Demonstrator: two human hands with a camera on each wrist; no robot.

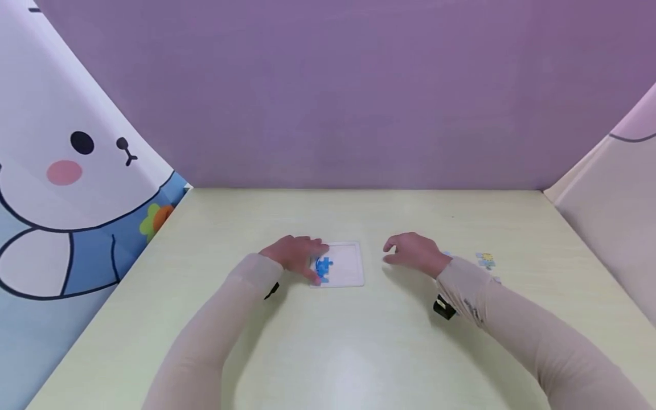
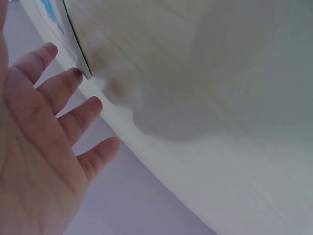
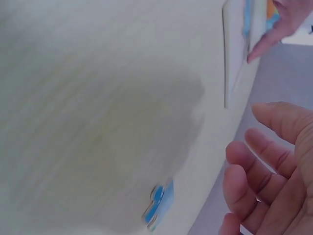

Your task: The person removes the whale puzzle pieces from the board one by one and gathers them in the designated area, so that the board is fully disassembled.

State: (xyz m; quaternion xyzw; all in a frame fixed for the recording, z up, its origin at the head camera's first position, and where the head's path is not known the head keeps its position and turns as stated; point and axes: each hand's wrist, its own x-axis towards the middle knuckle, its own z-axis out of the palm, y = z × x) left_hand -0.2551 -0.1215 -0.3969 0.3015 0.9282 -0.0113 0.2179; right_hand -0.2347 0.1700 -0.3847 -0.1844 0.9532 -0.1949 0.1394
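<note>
Purple walls back the pale counter [image 1: 359,341], where a white puzzle tray [image 1: 342,263] lies at centre with blue pieces [image 1: 323,266] inside. Left hand [image 1: 297,254] rests spread on its left edge, seemingly touching them; right hand [image 1: 414,253] hovers nearby, fingers relaxed, near loose pieces [image 1: 485,260].

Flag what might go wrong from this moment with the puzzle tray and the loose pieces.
The left hand rests only on the left edge of the white tray, so the tray may slide. The right hand hovers empty, and its sleeve could brush the loose pieces beside it out of place.
</note>
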